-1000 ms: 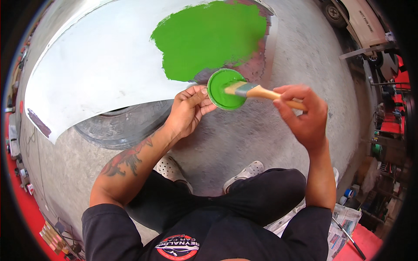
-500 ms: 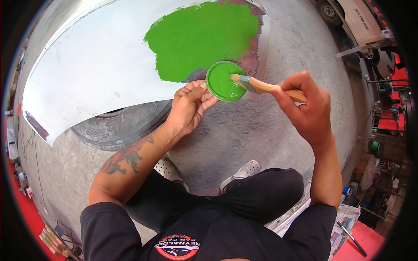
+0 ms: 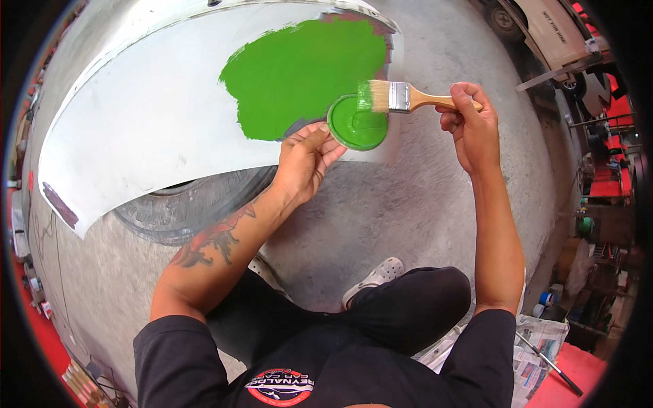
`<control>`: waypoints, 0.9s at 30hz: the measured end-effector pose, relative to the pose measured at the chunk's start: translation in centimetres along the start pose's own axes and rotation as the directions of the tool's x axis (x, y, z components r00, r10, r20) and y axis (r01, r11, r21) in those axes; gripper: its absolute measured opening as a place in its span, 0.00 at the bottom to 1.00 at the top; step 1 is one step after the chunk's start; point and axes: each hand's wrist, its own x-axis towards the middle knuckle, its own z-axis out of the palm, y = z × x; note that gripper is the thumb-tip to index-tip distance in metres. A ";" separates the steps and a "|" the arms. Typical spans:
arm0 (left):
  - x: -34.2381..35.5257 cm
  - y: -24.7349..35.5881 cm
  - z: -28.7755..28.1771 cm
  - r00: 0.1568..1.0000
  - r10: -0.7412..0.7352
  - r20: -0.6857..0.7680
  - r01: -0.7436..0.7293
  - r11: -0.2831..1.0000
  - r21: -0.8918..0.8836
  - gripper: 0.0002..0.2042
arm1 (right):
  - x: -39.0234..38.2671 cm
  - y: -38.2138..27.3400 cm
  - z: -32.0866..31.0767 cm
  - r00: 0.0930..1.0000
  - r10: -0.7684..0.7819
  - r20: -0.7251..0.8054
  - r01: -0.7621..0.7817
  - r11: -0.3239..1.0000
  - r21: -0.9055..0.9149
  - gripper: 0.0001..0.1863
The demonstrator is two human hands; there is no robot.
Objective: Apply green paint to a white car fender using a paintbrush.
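Observation:
A round lid-like dish (image 3: 367,138) of wet green paint is pinched at its left rim by my left hand (image 3: 303,163). My right hand (image 3: 474,126) is closed round the wooden handle of a flat paintbrush (image 3: 400,97). Green paint coats the bristle tips, which lie over the dish's upper edge; whether they touch it I cannot tell. Beyond my hands stretches a white car fender (image 3: 143,122) with a large green painted patch (image 3: 299,78). Bare greyish and reddish areas show along the patch's right and lower edges.
Below the fender's arch, a black tire (image 3: 180,211) lies at the left. My feet in pale clogs (image 3: 373,280) are on the concrete floor. Newspaper (image 3: 541,353) and a thin rod (image 3: 551,364) lie at lower right. A pale vehicle (image 3: 551,34) and cluttered shelves (image 3: 592,265) line the right side.
The brush has come up from the paint in the dish toward its upper edge and turned to show its broad side. The dish has shifted slightly to the right. My right hand has risen.

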 end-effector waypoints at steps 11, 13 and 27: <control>0.1 -0.3 -1.2 1.000 0.007 -0.027 -0.008 0.999 -0.035 0.09 | 0.1 2.2 0.2 0.993 -0.057 -0.100 0.073 0.983 0.168 0.08; -0.2 -0.2 -1.2 1.000 -0.002 -0.018 0.001 0.999 -0.035 0.09 | -0.2 2.5 0.8 0.936 -0.343 -0.078 0.335 0.937 -0.100 0.06; -3.3 2.0 -4.3 1.000 0.022 0.018 -0.022 1.000 -0.018 0.09 | -1.3 5.3 1.1 0.504 -0.829 0.241 0.784 0.323 -0.529 0.10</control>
